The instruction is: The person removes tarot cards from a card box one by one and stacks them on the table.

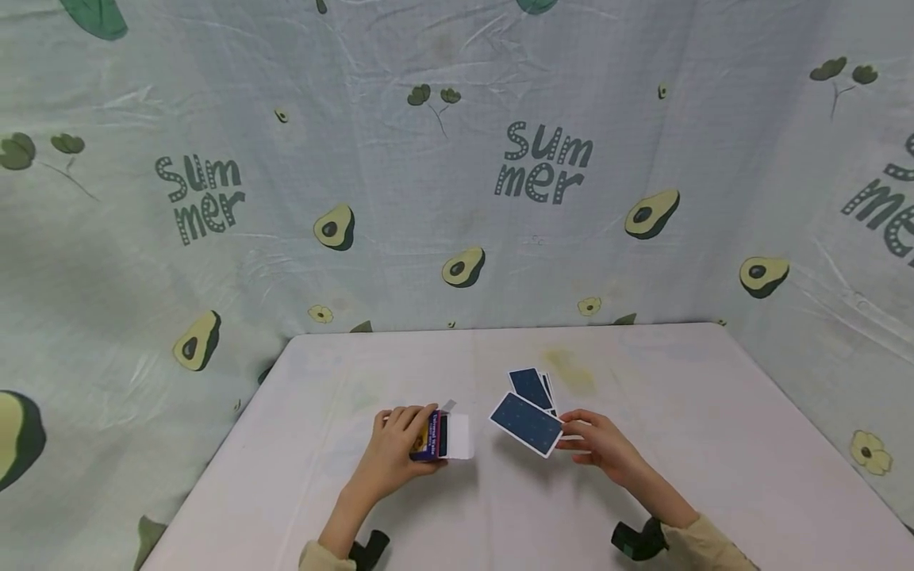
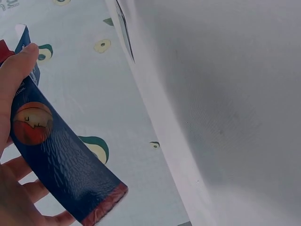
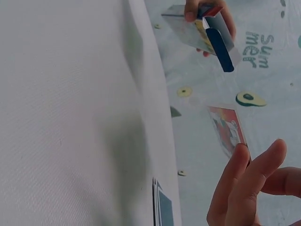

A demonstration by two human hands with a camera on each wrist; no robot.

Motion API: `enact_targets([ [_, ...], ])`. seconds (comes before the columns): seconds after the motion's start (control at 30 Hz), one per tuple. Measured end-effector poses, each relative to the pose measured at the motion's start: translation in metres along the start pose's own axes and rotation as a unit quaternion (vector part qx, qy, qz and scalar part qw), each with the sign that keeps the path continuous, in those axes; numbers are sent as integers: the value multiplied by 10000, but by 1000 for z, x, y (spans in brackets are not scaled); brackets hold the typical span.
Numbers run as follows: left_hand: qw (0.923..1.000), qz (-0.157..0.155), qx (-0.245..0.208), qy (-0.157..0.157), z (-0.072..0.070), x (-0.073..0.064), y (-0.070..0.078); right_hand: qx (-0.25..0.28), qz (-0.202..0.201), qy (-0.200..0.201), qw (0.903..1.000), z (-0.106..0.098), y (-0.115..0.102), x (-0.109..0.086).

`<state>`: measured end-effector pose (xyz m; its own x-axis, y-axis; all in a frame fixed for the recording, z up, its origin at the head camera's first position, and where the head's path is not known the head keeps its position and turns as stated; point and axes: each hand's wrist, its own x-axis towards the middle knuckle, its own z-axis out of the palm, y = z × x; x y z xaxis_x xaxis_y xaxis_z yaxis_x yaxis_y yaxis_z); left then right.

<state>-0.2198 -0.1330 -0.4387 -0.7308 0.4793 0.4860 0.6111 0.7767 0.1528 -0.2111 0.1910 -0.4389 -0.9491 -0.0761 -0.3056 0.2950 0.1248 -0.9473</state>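
My left hand (image 1: 393,452) grips a dark blue card box (image 2: 66,150) printed with a sleeping moon-like face. The box lies tilted in the hand, its white flap (image 1: 459,437) folded out toward the right. At its end, the right wrist view shows the box (image 3: 220,49) standing open. My right hand (image 1: 603,444) pinches one card (image 1: 527,424) by its near right corner, blue back up. In the right wrist view, that card's picture side (image 3: 229,123) shows red and orange. Just beyond it, a few fanned blue-backed cards (image 1: 528,385) lie on the table.
The table (image 1: 343,396) has a white cover with a yellowish stain (image 1: 569,371) behind the cards. A printed cloth (image 1: 400,198) with avocados hangs around its back and sides. Dark wrist devices (image 1: 640,540) sit below both hands.
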Motion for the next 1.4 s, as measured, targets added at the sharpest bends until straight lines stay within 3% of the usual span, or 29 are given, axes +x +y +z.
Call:
enact_targets([
  [0.43, 9998, 158, 71, 138, 2, -3, 0, 168, -82, 320, 9993, -6, 3, 11],
  [0.7, 9997, 105, 171, -162, 2, -2, 4, 346, -150, 308, 9988, -9, 5, 20],
  [0.8, 9996, 148, 219, -123, 2, -1, 5, 384, -157, 313, 9987, -9, 4, 23],
  [1.0, 9988, 319, 365, 37, 3, -1, 6, 341, 12, 587, 9977, -6, 2, 31],
  [1.4, 9995, 197, 211, -151, 7, 0, 8, 809, 208, 997, 9915, -5, 8, 49],
])
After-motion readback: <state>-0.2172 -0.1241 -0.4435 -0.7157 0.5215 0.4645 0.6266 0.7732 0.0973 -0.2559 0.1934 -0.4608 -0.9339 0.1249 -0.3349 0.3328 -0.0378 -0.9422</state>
